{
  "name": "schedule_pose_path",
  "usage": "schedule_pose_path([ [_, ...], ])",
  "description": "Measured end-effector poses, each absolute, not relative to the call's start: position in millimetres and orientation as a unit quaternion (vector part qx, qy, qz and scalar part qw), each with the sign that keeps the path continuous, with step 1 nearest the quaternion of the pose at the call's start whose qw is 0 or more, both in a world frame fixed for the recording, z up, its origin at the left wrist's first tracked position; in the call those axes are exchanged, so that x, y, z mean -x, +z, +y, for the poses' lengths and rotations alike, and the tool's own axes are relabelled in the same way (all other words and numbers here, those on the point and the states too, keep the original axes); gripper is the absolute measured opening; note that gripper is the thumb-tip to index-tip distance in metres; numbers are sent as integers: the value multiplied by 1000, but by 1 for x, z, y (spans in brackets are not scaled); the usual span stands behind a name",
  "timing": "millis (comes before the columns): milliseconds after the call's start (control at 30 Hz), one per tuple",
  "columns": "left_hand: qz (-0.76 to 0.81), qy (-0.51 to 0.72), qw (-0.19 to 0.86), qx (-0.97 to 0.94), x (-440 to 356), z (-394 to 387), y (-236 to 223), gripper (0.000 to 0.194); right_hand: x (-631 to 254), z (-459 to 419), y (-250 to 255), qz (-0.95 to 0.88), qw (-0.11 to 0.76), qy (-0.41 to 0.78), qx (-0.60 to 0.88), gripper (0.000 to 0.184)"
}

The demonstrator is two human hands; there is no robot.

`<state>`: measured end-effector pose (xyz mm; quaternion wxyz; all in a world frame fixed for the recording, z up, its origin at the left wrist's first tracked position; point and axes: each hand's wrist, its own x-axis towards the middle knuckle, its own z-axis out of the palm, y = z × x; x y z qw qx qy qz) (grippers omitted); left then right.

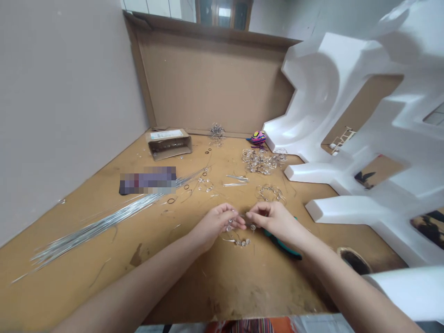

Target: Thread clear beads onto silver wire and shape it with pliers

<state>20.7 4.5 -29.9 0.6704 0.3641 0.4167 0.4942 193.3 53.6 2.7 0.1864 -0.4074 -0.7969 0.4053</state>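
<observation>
A thin wire strung with clear beads (243, 242) hangs in a curve just above the worktable. My left hand (222, 222) pinches the beaded wire between thumb and forefinger, its other fingers curled below, near several beads. Facing it, my right hand (272, 217) is closed at the fingertips on the thin wire, with one bead hanging under them. Only a small gap separates the two hands. Pliers with teal handles (287, 249) lie partly hidden beneath my right hand and wrist. Just beyond that hand rests a ring of wire and beads (271, 192).
A long bundle of straight wires (114, 217) stretches across the left side. Beyond it stand a small open cardboard box (169, 143) and a blurred dark object (147, 180). A tangled pile of wire pieces (260, 162) lies back right, beside white foam blocks (336, 206). Cardboard (215, 83) walls the back.
</observation>
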Motion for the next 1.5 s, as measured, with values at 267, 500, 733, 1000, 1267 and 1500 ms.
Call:
schedule_pose_path([
  [267,404,505,669,-367,-15,7,-33,17,-182,61,-10,-712,221,559,363,27],
  [500,390,514,680,-347,-19,5,-30,16,-186,57,-13,-720,239,539,366,25],
  [733,415,491,669,-373,-23,3,-32,15,-181,52,-21,-778,272,410,391,24],
  [1000,506,508,543,-437,-11,8,-30,26,-187,61,-26,-747,295,410,432,26],
  [1267,527,455,497,-518,-17,3,-27,22,-182,54,-22,-753,272,441,406,23],
  [1500,514,484,533,-466,-16,4,-31,24,-183,54,-19,-726,283,487,393,25],
])
